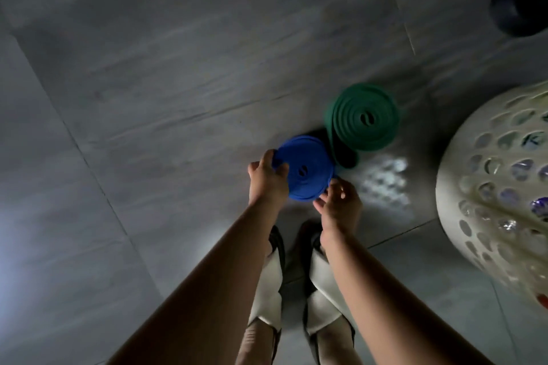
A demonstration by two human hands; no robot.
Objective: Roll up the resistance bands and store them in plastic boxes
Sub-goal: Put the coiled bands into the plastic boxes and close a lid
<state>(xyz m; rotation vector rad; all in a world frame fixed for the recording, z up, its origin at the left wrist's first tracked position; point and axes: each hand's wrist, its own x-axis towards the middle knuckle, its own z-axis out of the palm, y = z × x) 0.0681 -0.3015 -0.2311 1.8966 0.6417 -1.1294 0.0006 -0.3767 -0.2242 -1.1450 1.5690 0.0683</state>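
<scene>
Holding a blue band (304, 170), already wound into a flat coil, between both hands just above the floor (178, 68), right out front of the slippers (323, 305). Left hand (268, 179) curled round the left rim, thumb on top. Right hand (339, 201) pinching the lower-right edge with the fingertips, probably at the loose tail end, though too blurry to swear to it. Looks like soft, grippy rubber, light for its size and not fragile at all, but likely springy enough to unwind on release. So best to grip across the rim from two opposite sides and keep the outer end trapped, rather than grabbing the flat face. Held face-up-ish, centre hole aimed roughly at the camera, tilted a bit. Being a round disc, no real long axis to speak of, only the winding axis through that hole. Green band (366, 120) rolled the same way, sitting on the floor just beyond and to the right, close to the blue one but can't tell if touching. Something dark (347, 157) between the two, too murky to name. White holey basket (489, 187) off to the right, no clue whether meant as the box.
</scene>
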